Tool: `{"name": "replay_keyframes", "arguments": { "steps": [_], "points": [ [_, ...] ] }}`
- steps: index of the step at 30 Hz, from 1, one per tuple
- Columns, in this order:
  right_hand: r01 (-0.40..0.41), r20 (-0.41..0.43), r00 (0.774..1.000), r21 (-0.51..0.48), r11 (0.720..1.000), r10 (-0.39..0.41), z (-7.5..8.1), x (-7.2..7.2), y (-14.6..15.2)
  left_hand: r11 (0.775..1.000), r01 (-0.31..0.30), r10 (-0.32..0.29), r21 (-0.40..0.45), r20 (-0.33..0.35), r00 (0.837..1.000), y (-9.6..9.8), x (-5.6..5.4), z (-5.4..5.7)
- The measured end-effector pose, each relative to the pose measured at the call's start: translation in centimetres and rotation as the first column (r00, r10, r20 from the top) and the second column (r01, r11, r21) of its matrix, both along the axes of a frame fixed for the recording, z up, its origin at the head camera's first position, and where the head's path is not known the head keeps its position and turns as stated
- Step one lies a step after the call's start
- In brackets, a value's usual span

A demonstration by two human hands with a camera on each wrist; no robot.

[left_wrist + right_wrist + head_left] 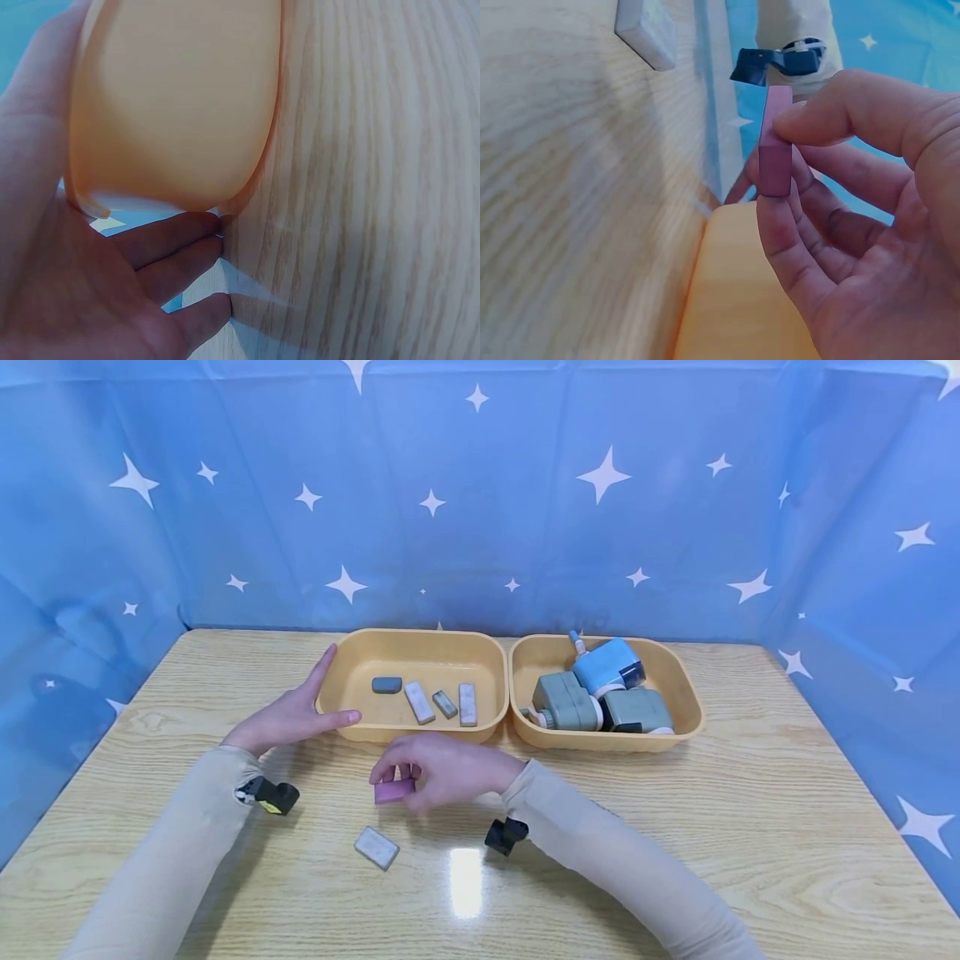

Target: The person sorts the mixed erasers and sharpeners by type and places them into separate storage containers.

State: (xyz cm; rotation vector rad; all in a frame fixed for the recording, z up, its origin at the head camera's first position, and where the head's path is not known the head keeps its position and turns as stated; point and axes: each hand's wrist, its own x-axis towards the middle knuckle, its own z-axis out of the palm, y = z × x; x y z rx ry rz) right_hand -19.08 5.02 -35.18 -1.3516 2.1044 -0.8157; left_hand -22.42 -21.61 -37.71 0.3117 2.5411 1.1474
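My right hand (448, 770) pinches a pink eraser (393, 791) between thumb and fingers, just in front of the left yellow bin (420, 732). In the right wrist view the pink eraser (775, 142) is held on edge, its slanted end showing. My left hand (294, 712) rests against the left end of that bin, thumb at the front rim and fingers spread along the outer wall. Inside the bin lie several erasers, among them a dark grey eraser (387, 685) and a whitish eraser (468, 705). Another whitish eraser (377, 847) lies on the table nearer me.
Beside the left bin stands a second yellow bin (600, 742). It holds a blue crank pencil sharpener (606, 665) and two grey-green ones, such as the sharpener (567, 702) at its left. A blue star-patterned cloth (480, 543) hangs behind the wooden table (772, 810).
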Motion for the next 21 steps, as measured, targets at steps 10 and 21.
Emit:
{"name": "replay_keyframes", "arguments": {
  "steps": [10,21],
  "points": [
    [-0.011,-0.050,0.999,-0.005,1.000,0.011,1.2,-0.5,0.4,1.000,-0.001,0.001,-0.018,-0.009,1.000,-0.3,-0.2,-0.4],
    [0.006,-0.049,0.999,0.013,1.000,-0.006,1.9,-0.6,0.5,1.000,0.001,-0.001,-0.022,-0.006,1.000,-0.3,-0.2,-0.5]
  ]
}}
